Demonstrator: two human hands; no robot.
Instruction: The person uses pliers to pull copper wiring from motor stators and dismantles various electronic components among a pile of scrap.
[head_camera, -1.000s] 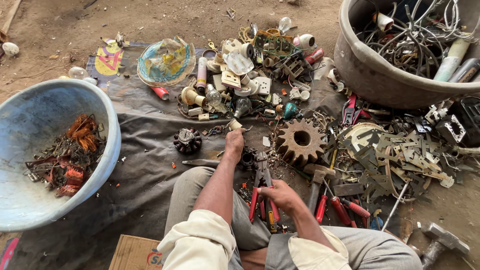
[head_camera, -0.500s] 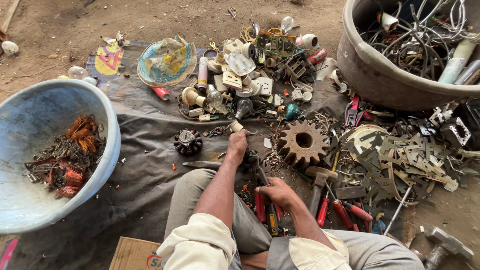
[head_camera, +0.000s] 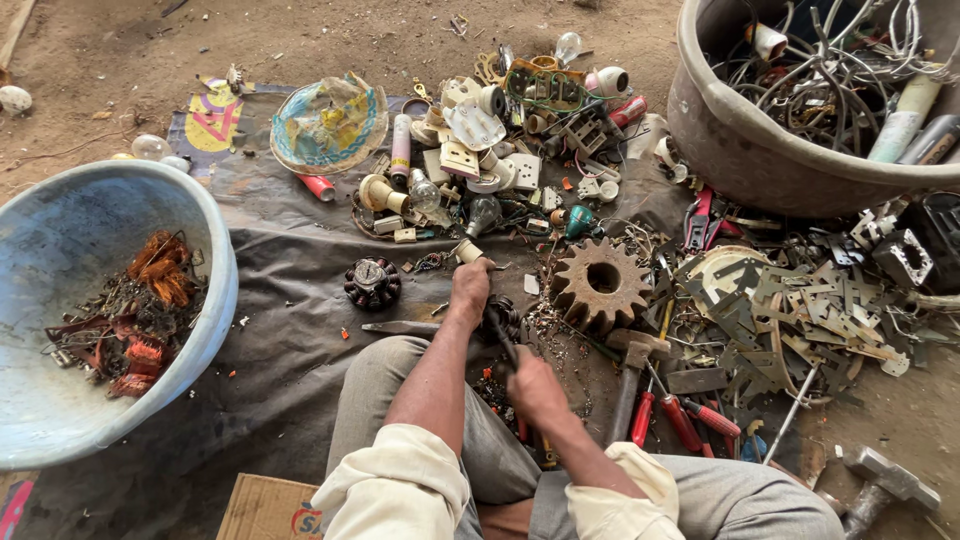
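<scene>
Left hand (head_camera: 470, 287): fingers closed on small dark part (head_camera: 503, 318)
Right hand (head_camera: 532, 385): fingers wrapped round pliers (head_camera: 500, 335)
Nearby: rusty gear (head_camera: 601, 283), blue tub (head_camera: 60, 240)

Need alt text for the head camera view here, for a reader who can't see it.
Seen from above, a seated person's left hand presses a small dark part onto a grey tarp while the right hand works a thin tool at it. Scrap surrounds them: a rusty gear, metal plates, a blue basin of copper windings, a grey tub of wires.
</scene>
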